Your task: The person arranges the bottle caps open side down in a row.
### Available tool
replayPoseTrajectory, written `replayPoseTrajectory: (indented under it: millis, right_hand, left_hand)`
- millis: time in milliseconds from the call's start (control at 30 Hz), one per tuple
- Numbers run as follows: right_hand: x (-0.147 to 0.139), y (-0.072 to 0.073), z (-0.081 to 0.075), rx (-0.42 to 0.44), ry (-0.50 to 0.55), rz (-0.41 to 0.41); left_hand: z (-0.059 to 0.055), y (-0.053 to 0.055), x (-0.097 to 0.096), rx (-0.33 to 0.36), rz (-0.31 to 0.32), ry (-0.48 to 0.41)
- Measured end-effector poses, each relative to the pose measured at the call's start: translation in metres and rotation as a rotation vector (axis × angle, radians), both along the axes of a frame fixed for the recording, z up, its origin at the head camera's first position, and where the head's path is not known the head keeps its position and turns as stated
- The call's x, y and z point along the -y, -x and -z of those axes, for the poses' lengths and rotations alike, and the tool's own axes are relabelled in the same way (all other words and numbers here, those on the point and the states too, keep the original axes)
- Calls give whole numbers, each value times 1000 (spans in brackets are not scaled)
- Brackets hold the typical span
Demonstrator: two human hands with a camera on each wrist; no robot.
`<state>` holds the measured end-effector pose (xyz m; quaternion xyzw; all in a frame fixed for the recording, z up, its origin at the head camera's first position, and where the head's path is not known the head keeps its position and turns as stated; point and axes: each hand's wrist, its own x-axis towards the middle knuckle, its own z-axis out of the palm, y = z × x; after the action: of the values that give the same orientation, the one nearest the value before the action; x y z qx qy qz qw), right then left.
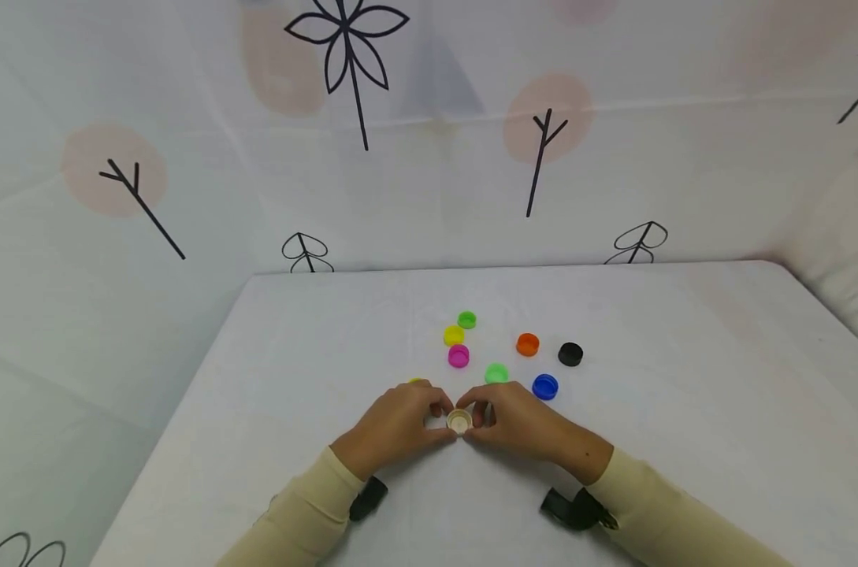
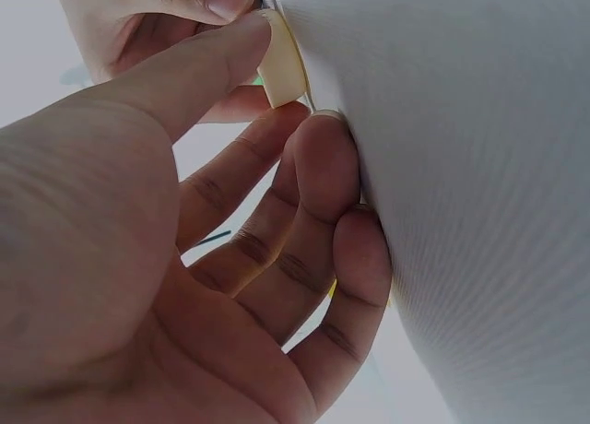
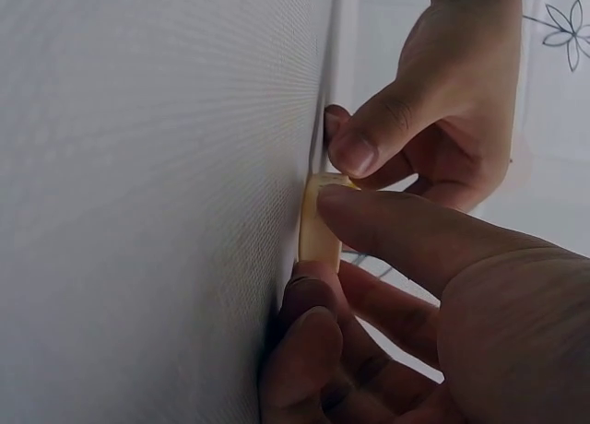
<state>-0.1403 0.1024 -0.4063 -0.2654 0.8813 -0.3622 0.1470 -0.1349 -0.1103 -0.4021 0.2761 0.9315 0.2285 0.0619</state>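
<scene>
A cream bottle cap [image 1: 460,421], hollow side up, lies at the white tabletop between the two hands. My left hand [image 1: 399,419] pinches its left side with thumb and index finger. From the other side my right hand [image 1: 524,421] pinches it in the same way. In the left wrist view the thumb lies against the smooth wall of the cap [image 2: 284,69], while the other fingers curl near the cloth. The right wrist view shows the cap [image 3: 320,229] edge-on, close against the cloth, with the right thumb on its wall.
Beyond the hands are loose caps: green [image 1: 467,320], yellow [image 1: 454,335], magenta [image 1: 458,356], orange [image 1: 528,344], black [image 1: 570,354], blue [image 1: 545,387] and light green [image 1: 496,373]. Another yellow cap [image 1: 416,381] is mostly hidden behind the left hand. A patterned cloth [image 1: 429,197] hangs behind the table.
</scene>
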Motion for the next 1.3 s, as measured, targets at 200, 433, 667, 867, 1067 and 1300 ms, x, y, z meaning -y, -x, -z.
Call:
replayPoseTrajectory:
  millis: [200,433,667,867,1067,1300]
  right_hand:
    - [-1,1,0,11,4,16]
    - [0,1,1,3,-7,16]
    - [0,2,3,-32,-1,2]
    - [3,1,0,-37,11,3]
    - [11,-1,-6,-26,49,-26]
    - [31,3,-7,22,51,-60]
  left_hand:
    - [-2,0,-1,6,-4,11]
    - [0,0,-2,0,-6,24]
    - [-4,-1,-1,-20,2,35]
    - [-11,1,3,20,25,2]
    - [-21,2,14,103,26,-11]
    - [-25,-3,32,110,-5,41]
